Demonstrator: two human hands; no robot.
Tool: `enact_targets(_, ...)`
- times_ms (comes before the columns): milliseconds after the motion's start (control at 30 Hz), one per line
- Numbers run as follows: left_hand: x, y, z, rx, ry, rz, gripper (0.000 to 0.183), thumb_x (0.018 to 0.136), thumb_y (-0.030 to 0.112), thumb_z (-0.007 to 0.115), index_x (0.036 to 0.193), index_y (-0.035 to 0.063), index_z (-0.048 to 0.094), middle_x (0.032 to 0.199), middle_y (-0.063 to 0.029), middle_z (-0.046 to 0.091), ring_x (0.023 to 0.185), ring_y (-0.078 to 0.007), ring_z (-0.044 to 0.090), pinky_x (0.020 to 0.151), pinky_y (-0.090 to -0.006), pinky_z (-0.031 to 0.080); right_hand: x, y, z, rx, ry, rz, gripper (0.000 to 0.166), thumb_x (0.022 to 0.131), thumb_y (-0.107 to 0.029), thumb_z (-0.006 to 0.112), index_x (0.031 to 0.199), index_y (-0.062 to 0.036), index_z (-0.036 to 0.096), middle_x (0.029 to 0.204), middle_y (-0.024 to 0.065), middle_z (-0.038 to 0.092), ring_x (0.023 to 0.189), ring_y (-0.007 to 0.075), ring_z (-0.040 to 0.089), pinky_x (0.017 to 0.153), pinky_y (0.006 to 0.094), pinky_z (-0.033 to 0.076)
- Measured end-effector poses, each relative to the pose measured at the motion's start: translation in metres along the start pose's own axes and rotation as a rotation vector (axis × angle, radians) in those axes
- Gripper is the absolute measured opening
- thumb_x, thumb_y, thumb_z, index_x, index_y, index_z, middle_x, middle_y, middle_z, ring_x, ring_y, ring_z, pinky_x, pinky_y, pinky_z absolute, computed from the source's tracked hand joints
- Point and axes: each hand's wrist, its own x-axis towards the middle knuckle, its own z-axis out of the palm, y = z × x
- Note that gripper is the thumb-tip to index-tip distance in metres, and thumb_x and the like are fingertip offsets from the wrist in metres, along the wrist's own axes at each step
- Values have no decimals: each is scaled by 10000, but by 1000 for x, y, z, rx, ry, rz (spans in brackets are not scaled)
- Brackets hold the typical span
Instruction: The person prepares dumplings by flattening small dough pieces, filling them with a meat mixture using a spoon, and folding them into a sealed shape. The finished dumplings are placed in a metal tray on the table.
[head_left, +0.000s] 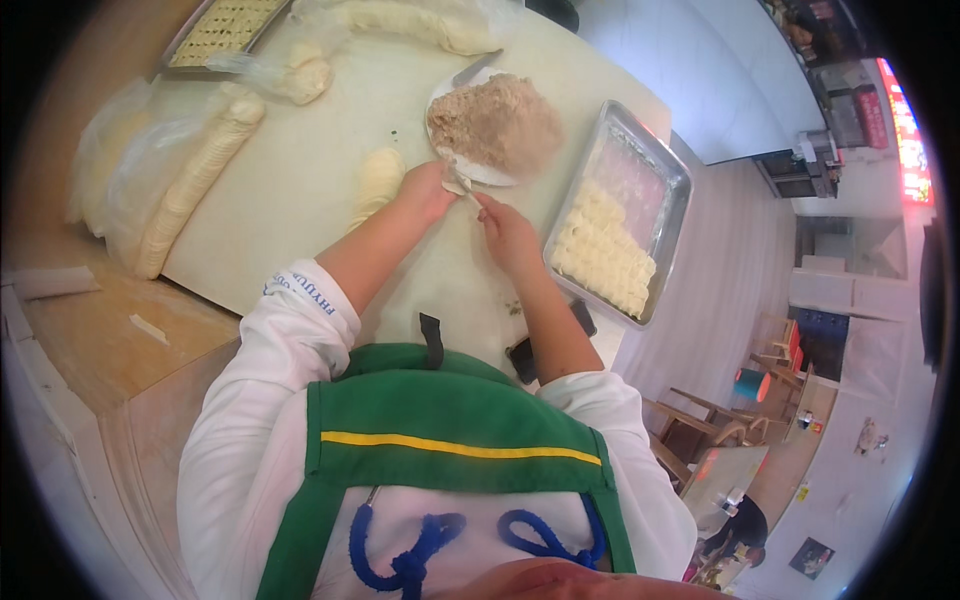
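Observation:
My left hand holds a small dough wrapper in its fingers, close to the near rim of a white plate. A thin stick-like utensil is in my right hand, its far end over the wrapper. Minced filling is heaped on the plate. Just left of my left hand, a row of stacked round wrappers lies on the table, partly behind my forearm. To the right, a metal tray holds several rows of folded dumplings in its near part.
Long rolls of stacked wrappers and plastic bags lie at the left. Another filled tray stands at the far left corner. A dark phone-like object lies under my right forearm. Chairs and a person are beyond the table, at right.

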Motion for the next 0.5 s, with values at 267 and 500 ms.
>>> enact_targets(267, -38, 8, 1, -54, 124, 87, 326, 957, 135, 334, 1184, -94, 383, 1185, -188, 490, 1112, -315, 486, 990, -453, 386, -35, -6, -10, 158, 52, 27, 296, 886, -106, 493, 1164, -139, 588, 786, 80, 639, 697, 168, 617, 643, 293, 476)
enact_targets(500, -41, 9, 0, -35, -36, 34, 332, 961, 193, 351, 1161, -62, 428, 1165, -165, 519, 1079, -289, 518, 949, -437, 418, -14, -21, -30, 307, -35, 154, 263, 905, -160, 504, 1131, -68, 603, 654, 45, 596, 632, 94, 565, 632, 244, 450)
